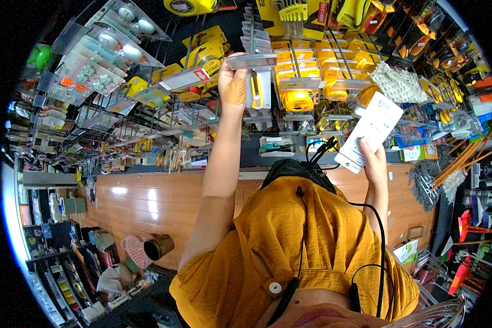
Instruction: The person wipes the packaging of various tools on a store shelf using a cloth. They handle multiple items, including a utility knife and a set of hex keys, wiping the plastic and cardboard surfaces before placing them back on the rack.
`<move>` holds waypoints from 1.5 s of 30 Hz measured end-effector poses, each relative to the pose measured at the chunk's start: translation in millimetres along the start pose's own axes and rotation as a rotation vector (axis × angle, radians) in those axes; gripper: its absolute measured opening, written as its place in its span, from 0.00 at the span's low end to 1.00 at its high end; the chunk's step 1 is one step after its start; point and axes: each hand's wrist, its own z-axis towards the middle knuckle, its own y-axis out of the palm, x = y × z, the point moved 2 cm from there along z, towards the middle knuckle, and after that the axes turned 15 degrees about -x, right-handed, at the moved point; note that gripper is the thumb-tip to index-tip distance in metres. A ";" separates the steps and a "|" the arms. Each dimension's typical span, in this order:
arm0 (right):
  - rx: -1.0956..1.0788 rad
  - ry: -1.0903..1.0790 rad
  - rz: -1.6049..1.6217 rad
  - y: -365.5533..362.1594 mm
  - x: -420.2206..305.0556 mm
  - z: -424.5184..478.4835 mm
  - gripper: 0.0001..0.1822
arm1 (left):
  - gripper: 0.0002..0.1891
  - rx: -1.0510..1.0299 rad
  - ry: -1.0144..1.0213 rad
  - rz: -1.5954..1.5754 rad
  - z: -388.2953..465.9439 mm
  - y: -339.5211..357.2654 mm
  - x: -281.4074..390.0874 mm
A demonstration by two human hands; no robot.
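Observation:
My left hand (233,86) is raised to a display rack, its thumb and fingers around the left end of a clear plastic label holder (252,61). Just below that holder hangs a carded yellow utility knife (256,91), beside my thumb. My right hand (373,158) grips a flat white card package (371,130) by its lower right edge. The package is tilted, with its printed side and barcode facing up; its other side is hidden. Carded yellow tape measures (298,98) hang between my two hands.
Metal hooks with carded goods fill the rack. White egg-shaped items (132,53) hang at left, a grey-white mesh bundle (397,82) at right. A small open box (277,146) sits on the bottom shelf. Behind me, a pink perforated basket (137,251) stands on the wood-look floor (156,209).

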 end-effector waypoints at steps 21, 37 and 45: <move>0.008 -0.006 -0.005 0.0 1.7 3.1 0.17 | 0.10 -0.101 -0.117 -0.022 40.8 -14.2 -19.6; 0.042 -0.044 -0.176 -9.0 0.6 9.6 0.10 | 0.14 0.000 -0.096 0.123 38.9 -21.0 -25.2; 0.059 -0.580 -0.882 3.2 -36.5 21.9 0.16 | 0.09 0.148 -0.333 0.085 -50.1 1.3 10.6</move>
